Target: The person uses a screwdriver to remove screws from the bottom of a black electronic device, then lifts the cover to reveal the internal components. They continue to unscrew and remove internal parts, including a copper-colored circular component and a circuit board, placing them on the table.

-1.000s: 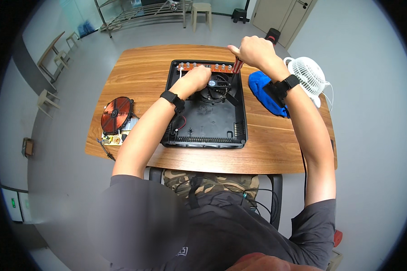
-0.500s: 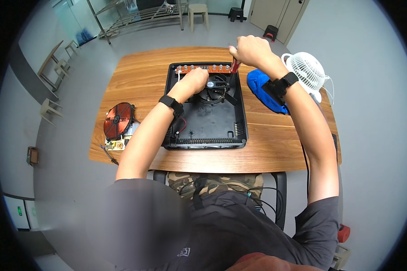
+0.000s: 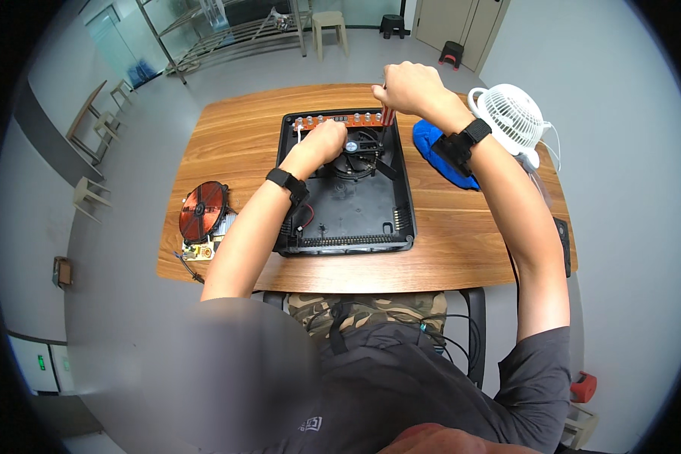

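A black plastic housing (image 3: 340, 208), shaped like an open shallow tray, lies on the wooden table before me. My right hand (image 3: 414, 88) is closed around the red handle of a screwdriver (image 3: 387, 116), held upright with its shaft pointing down beside the black fan (image 3: 356, 163). The fan sits in the far part of the housing. My left hand (image 3: 327, 141) is closed at the fan's left side; its fingertips are hidden, so what they grip cannot be seen. Just beyond it, an orange circuit board strip (image 3: 309, 122) with several round buttons runs along the housing's far wall.
Left of the housing lie a copper-coloured round coil (image 3: 203, 212) and a circuit board (image 3: 197, 250) with cables. To the right are a blue cloth item (image 3: 439, 155) and a white desk fan (image 3: 510, 113). A black flat object (image 3: 562, 246) rests at the table's right edge.
My right hand has shifted slightly left and turned a little, with the screwdriver still upright in it. My left hand keeps its place by the fan. The whole view has moved slightly.
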`<state>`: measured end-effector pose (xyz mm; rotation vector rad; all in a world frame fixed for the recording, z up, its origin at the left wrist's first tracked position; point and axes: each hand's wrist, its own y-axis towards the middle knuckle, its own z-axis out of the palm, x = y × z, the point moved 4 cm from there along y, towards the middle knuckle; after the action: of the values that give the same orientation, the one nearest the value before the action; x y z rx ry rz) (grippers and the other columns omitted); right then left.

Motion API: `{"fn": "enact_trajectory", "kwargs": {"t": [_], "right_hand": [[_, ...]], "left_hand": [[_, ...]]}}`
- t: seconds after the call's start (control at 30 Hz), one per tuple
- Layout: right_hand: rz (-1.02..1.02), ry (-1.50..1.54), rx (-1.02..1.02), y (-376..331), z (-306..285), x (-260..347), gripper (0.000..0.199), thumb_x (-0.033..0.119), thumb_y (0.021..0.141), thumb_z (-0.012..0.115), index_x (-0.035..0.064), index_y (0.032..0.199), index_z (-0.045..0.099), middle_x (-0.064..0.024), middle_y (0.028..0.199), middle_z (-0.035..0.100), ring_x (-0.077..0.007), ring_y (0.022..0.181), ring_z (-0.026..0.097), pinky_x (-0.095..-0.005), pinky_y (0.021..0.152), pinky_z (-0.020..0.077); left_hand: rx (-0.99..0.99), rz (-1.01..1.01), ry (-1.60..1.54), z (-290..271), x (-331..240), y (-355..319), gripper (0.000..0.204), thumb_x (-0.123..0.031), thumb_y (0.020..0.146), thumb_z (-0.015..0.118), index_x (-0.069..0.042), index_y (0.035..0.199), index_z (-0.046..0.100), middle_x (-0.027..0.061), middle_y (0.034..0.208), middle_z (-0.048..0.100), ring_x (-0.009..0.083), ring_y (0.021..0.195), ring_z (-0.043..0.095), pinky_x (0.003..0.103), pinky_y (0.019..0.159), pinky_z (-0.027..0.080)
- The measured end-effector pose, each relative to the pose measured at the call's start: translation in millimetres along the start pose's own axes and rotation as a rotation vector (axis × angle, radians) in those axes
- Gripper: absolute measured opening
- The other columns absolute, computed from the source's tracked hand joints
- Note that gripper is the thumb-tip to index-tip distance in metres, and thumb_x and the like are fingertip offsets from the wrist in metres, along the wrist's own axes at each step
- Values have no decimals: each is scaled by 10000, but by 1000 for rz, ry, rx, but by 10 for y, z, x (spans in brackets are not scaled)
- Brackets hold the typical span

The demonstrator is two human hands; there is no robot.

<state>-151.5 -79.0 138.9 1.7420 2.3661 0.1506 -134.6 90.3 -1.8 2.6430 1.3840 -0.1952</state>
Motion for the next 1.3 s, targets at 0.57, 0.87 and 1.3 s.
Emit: {"fn": "enact_trajectory", "kwargs": {"t": [0.57, 0.87, 1.3], "right_hand": [[5, 81, 8, -24, -56, 85, 429, 379, 852, 614, -3, 1045, 648, -220, 905, 728, -387, 882, 711, -461, 824, 554], [-32, 164, -91, -110, -35, 67, 438, 372, 850, 601, -11, 1062, 604, -221, 891, 721, -407, 859, 702, -480, 770, 555], [-108, 246, -97, -155, 13, 34, 521, 406, 854, 608, 9, 1189, 554, -205, 886, 722, -404, 871, 703, -488, 789, 547]], "left_hand": [[20, -5, 22, 4, 3, 2, 154, 4, 746, 702, -22, 884, 763, 205, 902, 729, 357, 895, 710, 426, 805, 572], [-4, 67, -19, -18, -10, 0, 103, 10, 764, 650, 2, 807, 744, 245, 855, 699, 388, 846, 696, 444, 781, 575], [16, 79, -6, 15, 19, 29, 101, 9, 747, 686, -11, 820, 753, 231, 851, 710, 373, 856, 707, 438, 786, 580]]}}
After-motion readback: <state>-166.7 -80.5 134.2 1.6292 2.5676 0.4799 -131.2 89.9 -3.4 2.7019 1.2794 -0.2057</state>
